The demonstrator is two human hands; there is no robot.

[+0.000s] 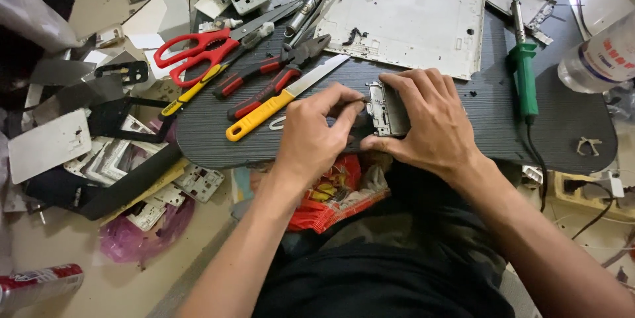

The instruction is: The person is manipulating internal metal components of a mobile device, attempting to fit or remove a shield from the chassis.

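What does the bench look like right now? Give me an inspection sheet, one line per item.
Surface: dark oval board, crowded at its far edge.
Job's things: small metal part on the board.
Clutter: red scissors, pliers, yellow-handled knife, white back panel, plastic bottle.
Grippers: left hand pinches at the part; right hand holds it down.
Cables: green soldering iron with black lead.
Surroundings: scrap panels on the floor.

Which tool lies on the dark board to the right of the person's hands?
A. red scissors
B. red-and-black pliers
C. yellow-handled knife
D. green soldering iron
D: the green soldering iron lies right of the right hand; the scissors, knife and pliers lie left of the left hand.
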